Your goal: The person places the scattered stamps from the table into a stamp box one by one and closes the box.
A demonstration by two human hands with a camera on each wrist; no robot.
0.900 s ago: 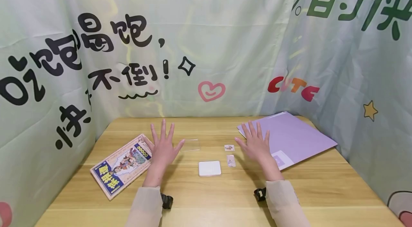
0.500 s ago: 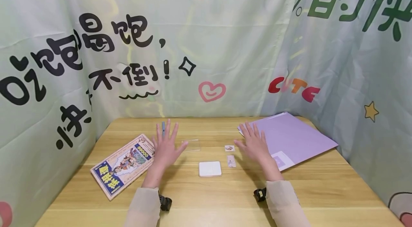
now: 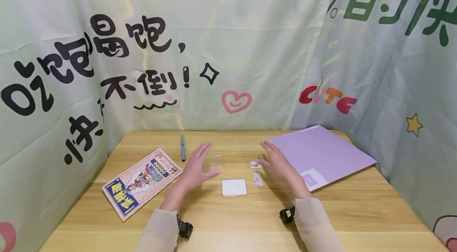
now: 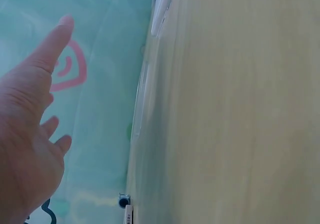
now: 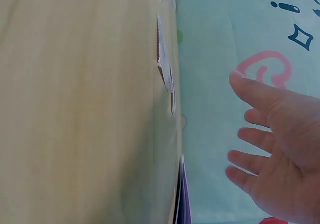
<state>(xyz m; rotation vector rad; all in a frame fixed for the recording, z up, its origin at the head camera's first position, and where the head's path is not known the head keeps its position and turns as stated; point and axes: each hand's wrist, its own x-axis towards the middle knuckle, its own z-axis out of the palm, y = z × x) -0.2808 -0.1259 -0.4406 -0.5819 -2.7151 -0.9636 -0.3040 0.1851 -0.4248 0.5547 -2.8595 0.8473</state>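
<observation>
My left hand [image 3: 195,170] is raised over the table with thumb apart from extended fingers, holding nothing. It overlaps the edge of a thin clear plastic lid [image 3: 216,161] in the head view. Opposite it, my right hand [image 3: 280,164] hovers with relaxed fingers, also holding nothing, close beside two small printed cards, one lying flat [image 3: 255,164] and one upright in view [image 3: 258,179]. Between the hands and nearer me lies a shallow clear case with a white inside [image 3: 234,187]. Each wrist view shows the left palm [image 4: 30,149] or right palm [image 5: 290,149] above the tabletop.
A colourful booklet [image 3: 143,183] lies slanted on the left, with a blue-grey pen [image 3: 183,148] behind it. At the right, a large purple folder [image 3: 328,156] reaches near the table's back edge. Printed curtains [image 3: 250,45] enclose the back and sides.
Both hands have turned inward from palms down with fingers spread, so the palms more nearly face each other. The left hand has moved right, uncovering the pen and the booklet's corner.
</observation>
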